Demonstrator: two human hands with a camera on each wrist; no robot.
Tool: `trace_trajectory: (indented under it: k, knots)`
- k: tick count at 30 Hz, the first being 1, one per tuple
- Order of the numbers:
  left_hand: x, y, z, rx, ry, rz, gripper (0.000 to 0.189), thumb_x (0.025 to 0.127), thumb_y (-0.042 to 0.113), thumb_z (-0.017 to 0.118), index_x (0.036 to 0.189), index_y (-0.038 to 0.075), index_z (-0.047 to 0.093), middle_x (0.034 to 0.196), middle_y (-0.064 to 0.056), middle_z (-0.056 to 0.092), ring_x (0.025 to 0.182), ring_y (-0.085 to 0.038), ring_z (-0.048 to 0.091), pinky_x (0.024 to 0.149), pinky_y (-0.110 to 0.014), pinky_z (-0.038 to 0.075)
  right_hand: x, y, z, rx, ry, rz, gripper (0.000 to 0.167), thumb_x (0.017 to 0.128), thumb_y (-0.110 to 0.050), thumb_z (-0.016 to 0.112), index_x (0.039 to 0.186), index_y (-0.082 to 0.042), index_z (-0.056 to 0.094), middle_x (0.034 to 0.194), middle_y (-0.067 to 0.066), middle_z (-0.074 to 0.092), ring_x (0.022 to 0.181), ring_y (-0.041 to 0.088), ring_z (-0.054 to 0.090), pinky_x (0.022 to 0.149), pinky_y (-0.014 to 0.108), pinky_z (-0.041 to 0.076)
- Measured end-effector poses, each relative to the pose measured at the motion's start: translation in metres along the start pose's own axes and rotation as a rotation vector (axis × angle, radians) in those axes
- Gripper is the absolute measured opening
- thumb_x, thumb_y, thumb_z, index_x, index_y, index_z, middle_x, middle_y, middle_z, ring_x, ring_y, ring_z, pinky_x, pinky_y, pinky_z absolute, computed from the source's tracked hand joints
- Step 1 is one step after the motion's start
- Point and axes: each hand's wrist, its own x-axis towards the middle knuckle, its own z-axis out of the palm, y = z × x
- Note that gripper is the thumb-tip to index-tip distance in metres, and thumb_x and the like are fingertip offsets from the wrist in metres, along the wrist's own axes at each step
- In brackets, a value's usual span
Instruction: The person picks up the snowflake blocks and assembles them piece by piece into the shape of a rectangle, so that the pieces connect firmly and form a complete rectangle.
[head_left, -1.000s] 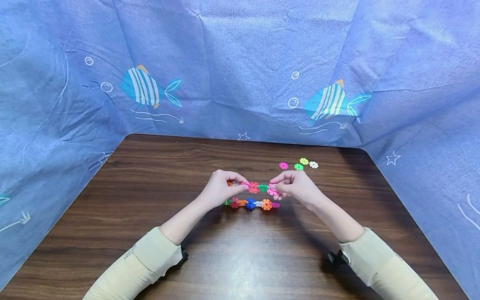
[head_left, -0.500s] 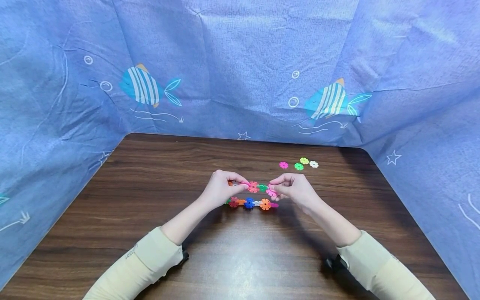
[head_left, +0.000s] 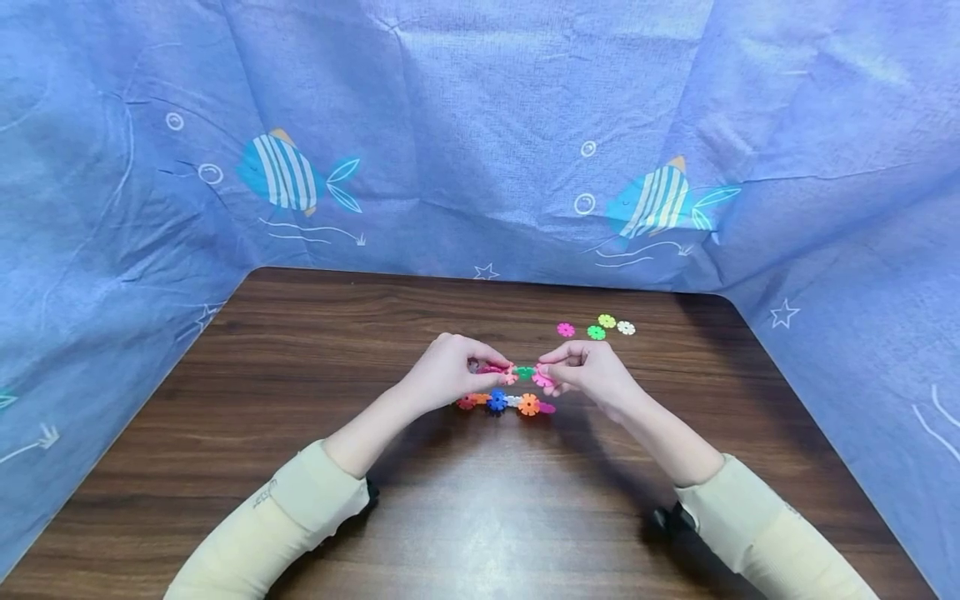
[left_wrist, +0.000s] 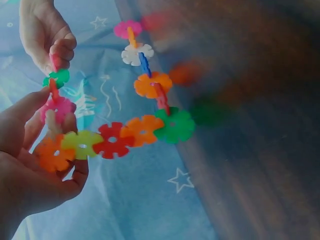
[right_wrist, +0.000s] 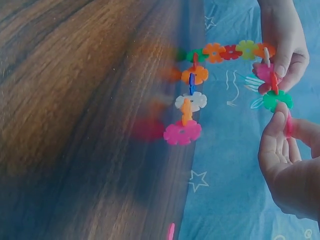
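A blue cloth curtain point(head_left: 480, 100), printed with striped fish, surrounds our view at the back and sides. In front of it we find a dark wood-grain table point(head_left: 337, 333), shiny near the person. Two pale sleeves point(head_left: 300, 508) reach in from the bottom corners.

Over the middle of the table is a colourful chain point(left_wrist: 142, 132) of slotted, flower-shaped discs. It bends into a U whose open side faces the person's right. Both long runs go left to right: the nearer one finishes at a magenta disc point(head_left: 547, 408) pointing right, and the farther one is stretched between the left hand point(head_left: 450, 371) and the right hand point(head_left: 588, 379). A side run joins them at the left. Whether any part touches the table, we cannot tell.

We judge the chain light; its discs look like stiff, smooth, slightly slippery plastic, while the joints seem the fragile spots, apt to twist or pop loose. We would pinch the flat faces of discs on either side of a joint.

The left hand's thumb and fingers are pinched together on the chain, by a red disc point(left_wrist: 53, 87). The right hand pinches the pink end disc point(head_left: 542, 379); a green disc point(head_left: 525, 372) sits between the two grips.

Smallest of all, four loose discs lie beyond the right hand: pink point(head_left: 566, 330), yellow point(head_left: 607, 321), green point(head_left: 596, 332) and white point(head_left: 626, 328).
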Motion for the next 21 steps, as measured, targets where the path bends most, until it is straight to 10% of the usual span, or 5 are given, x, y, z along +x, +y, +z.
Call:
trace_trajectory:
  k: [5,21]
  knots:
    - [0.004,0.006,0.0,0.12,0.01,0.052,0.017,0.081,0.03,0.075,0.095,0.021,0.077,0.073,0.011,0.071,0.04,-0.001,0.039,0.042,-0.02,0.032,0.0,0.0,-0.001,-0.01,-0.006,-0.012,0.027,0.086,-0.002,0.064,0.108,0.014,0.06,0.078,0.004,0.071,0.062,0.013,0.067,0.067,0.036,0.057]
    - [0.012,0.011,0.002,0.075,-0.01,0.15,0.006,0.083,0.021,0.074,0.083,0.015,0.077,0.075,0.006,0.072,0.056,0.001,0.054,0.053,-0.016,0.044,0.001,-0.007,0.003,0.016,-0.046,0.022,0.028,0.086,0.0,0.061,0.109,0.015,0.059,0.078,0.007,0.07,0.064,0.015,0.067,0.065,0.033,0.056]
